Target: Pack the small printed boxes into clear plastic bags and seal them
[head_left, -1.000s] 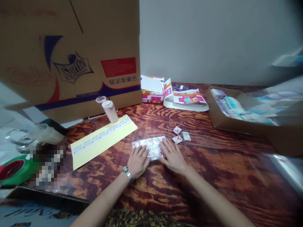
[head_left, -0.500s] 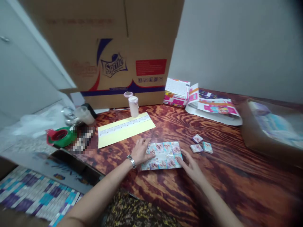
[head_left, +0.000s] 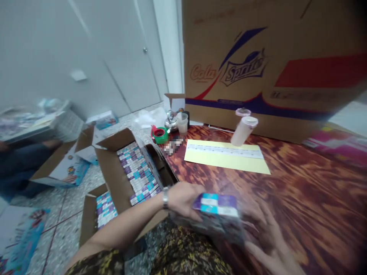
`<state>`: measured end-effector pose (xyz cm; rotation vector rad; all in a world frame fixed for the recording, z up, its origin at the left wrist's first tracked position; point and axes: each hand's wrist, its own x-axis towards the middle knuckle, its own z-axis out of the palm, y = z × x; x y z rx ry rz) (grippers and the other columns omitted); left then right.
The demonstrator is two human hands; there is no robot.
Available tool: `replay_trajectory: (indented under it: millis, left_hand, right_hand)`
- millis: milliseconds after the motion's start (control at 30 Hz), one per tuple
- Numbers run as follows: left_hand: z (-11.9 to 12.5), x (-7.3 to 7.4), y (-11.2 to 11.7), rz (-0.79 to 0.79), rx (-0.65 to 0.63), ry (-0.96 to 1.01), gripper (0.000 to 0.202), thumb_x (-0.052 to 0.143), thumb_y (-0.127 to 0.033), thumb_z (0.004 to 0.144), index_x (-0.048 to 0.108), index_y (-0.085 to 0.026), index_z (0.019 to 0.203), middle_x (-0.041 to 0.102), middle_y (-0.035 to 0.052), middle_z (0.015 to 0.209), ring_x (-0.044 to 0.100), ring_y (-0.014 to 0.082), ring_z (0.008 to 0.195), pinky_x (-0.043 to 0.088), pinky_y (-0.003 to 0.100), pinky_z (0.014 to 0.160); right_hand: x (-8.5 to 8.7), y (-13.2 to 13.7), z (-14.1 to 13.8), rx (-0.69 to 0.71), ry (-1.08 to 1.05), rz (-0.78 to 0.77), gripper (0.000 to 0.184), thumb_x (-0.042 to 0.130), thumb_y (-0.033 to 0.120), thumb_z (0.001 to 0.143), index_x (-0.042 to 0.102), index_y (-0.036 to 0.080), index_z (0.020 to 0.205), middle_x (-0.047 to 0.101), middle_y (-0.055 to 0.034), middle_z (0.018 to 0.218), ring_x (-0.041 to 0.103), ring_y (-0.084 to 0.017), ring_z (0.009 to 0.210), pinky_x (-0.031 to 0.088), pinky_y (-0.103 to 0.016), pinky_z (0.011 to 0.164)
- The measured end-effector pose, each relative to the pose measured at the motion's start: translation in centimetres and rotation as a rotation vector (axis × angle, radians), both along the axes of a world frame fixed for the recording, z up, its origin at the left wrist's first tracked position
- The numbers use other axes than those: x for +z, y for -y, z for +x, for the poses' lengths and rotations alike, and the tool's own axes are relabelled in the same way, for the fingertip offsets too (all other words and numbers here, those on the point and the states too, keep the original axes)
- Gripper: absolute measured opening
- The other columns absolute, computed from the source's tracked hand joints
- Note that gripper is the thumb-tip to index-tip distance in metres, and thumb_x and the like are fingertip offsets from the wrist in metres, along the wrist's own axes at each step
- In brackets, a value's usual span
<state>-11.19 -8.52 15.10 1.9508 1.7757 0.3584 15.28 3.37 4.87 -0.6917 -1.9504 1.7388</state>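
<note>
My left hand (head_left: 180,198), with a metal watch on the wrist, grips a wrapped bundle of small purple, blue and white packets (head_left: 218,214) at the near edge of the wooden table (head_left: 309,191). The bundle is lifted and tilted, blurred by motion. My right hand (head_left: 266,233) lies beside and under the bundle's right side with its fingers spread; it is smeared. To the left, below the table edge, stands an open cardboard box (head_left: 114,175) packed with rows of similar packets.
A yellow paper sheet (head_left: 226,154) with a white strip, a small pink bottle (head_left: 243,130), a green tape dispenser (head_left: 159,134) and a plastic cup (head_left: 182,122) lie on the table before a large Sprite carton (head_left: 258,68). More open boxes (head_left: 61,168) sit on the floor.
The view has swung left toward the floor boxes. The bundle, flat on the table before, is now lifted off it in my left hand and carried toward the left near edge.
</note>
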Motion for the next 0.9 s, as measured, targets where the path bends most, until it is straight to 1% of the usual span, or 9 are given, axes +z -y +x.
replay_trajectory:
  millis: [67,167,267,333,467,567,667,767,900]
  left_hand:
    - [-3.6,1.7,5.2,-0.048,0.199,0.093,0.051,0.066,-0.053,0.062,0.053,-0.02,0.099,0.061,0.0,0.088,0.058,0.0153,0.075,0.043,0.023,0.064]
    - [-9.6,2.3,12.8,0.076,0.77,0.089,0.05,0.06,-0.054,0.068,0.05,-0.019,0.103,0.06,0.0018,0.095,0.058,0.0178,0.084,0.044,0.027,0.072]
    - [-14.6,-0.3,17.9,0.157,1.376,-0.142,0.061,0.057,-0.061,0.064,0.048,-0.016,0.103,0.062,0.005,0.09,0.06,0.0215,0.079,0.045,0.03,0.066]
    - [-16.8,-3.3,19.0,0.06,1.62,-0.377,0.066,0.051,-0.066,0.065,0.045,-0.014,0.106,0.061,0.0078,0.087,0.06,0.0246,0.078,0.045,0.032,0.063]
    - [-18.3,-9.9,16.9,-0.102,1.605,-0.488,0.057,0.048,-0.057,0.072,0.041,-0.014,0.109,0.06,0.0135,0.095,0.061,0.0282,0.083,0.044,0.034,0.064]
    - [-17.6,-14.5,15.0,-0.151,1.471,-0.472,0.043,0.051,-0.042,0.075,0.043,-0.015,0.107,0.057,0.0151,0.103,0.058,0.0278,0.093,0.043,0.034,0.072]
    - [-16.2,-18.2,14.6,-0.209,1.314,-0.427,0.036,0.056,-0.025,0.069,0.047,-0.016,0.103,0.059,0.0116,0.101,0.055,0.0265,0.1,0.038,0.036,0.086]
    - [-15.5,-20.8,15.0,-0.249,1.221,-0.397,0.046,0.056,-0.022,0.068,0.045,-0.014,0.112,0.058,0.0124,0.107,0.05,0.027,0.108,0.031,0.039,0.095]
    - [-15.7,-22.2,15.1,-0.292,1.17,-0.387,0.054,0.046,-0.034,0.076,0.037,-0.013,0.124,0.05,0.0163,0.121,0.041,0.0292,0.118,0.022,0.045,0.1]
  right_hand:
    - [-0.1,0.7,-1.6,0.016,-0.017,-0.008,0.079,0.055,0.038,0.081,0.004,0.034,0.141,0.046,-0.0119,0.125,0.054,-0.023,0.107,0.048,-0.038,0.087]
    - [-0.8,1.1,-3.5,-0.01,-0.02,-0.005,0.076,0.052,0.039,0.083,0.004,0.032,0.141,0.05,-0.0115,0.117,0.057,-0.02,0.099,0.049,-0.037,0.085]
    - [-1.3,1.3,-4.7,0.006,-0.002,-0.01,0.073,0.051,0.04,0.084,0.006,0.031,0.141,0.052,-0.0105,0.114,0.059,-0.019,0.093,0.05,-0.036,0.084]
    - [-1.4,1.6,-5.3,0.027,0.011,0.006,0.073,0.051,0.04,0.084,0.007,0.03,0.141,0.052,-0.01,0.113,0.059,-0.018,0.093,0.049,-0.035,0.084]
    - [-1.3,2.4,-5.9,0.053,0.05,0.052,0.071,0.051,0.039,0.084,0.01,0.028,0.141,0.052,-0.0095,0.113,0.058,-0.018,0.093,0.049,-0.034,0.085]
    - [-1.3,3.0,-5.6,0.026,0.075,0.077,0.07,0.051,0.04,0.084,0.013,0.027,0.141,0.053,-0.0099,0.112,0.059,-0.018,0.092,0.049,-0.033,0.083]
    - [-1.7,3.4,-4.7,-0.027,0.124,0.061,0.067,0.05,0.041,0.084,0.017,0.027,0.14,0.054,-0.01,0.111,0.059,-0.018,0.091,0.051,-0.032,0.081]
    - [-2.5,3.7,-3.5,-0.038,0.158,0.051,0.067,0.051,0.042,0.084,0.019,0.026,0.14,0.057,-0.0095,0.108,0.06,-0.019,0.093,0.051,-0.03,0.08]
    - [-3.3,4.0,-2.9,-0.008,0.207,0.121,0.065,0.049,0.04,0.085,0.018,0.025,0.14,0.058,-0.0093,0.107,0.06,-0.019,0.092,0.051,-0.031,0.08]
